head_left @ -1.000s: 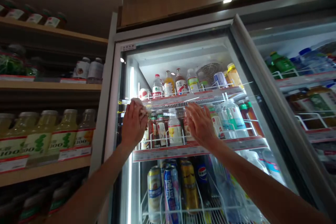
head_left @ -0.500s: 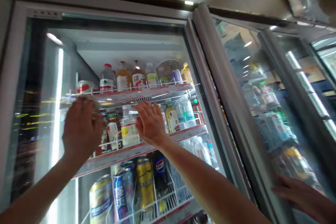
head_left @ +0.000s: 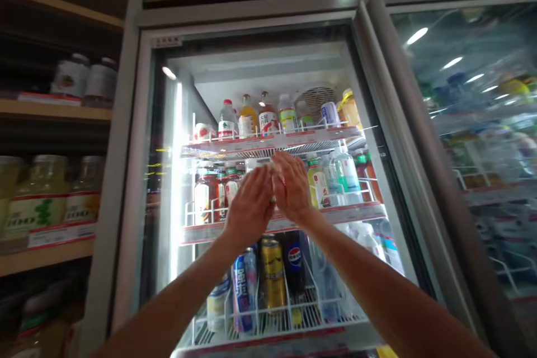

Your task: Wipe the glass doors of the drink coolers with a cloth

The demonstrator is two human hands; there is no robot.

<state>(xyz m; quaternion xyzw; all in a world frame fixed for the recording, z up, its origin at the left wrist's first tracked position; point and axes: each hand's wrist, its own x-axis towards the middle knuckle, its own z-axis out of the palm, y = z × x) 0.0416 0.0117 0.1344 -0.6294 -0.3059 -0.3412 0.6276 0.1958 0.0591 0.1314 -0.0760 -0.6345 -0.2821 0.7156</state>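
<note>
My left hand [head_left: 250,201] and my right hand [head_left: 292,184] are raised together before the glass door [head_left: 168,117] of a lit drinks fridge. Their fingertips meet, with the fingers bent and pressed together. A little of something pale shows between them, too small and hidden to name. Behind the hands, the middle shelf [head_left: 344,212] bears bottles, among them a yellow-green bottle [head_left: 319,184] and a clear bottle [head_left: 347,174]. Below stand a gold can [head_left: 272,274], a blue can [head_left: 244,291] and a dark Pepsi bottle [head_left: 295,257].
Juice bottles [head_left: 268,114] line the top fridge shelf. A vertical metal handle [head_left: 403,140] runs along the right side, beside another glass-doored fridge [head_left: 495,140]. On the left, wooden shelves [head_left: 54,109] hold bottles of pale yellow drink [head_left: 39,196].
My hands, apart before with a crumpled pale cloth-like thing at the left one, have come together. The view has swung left, bringing in the wooden shelves; another hand at lower right is gone.
</note>
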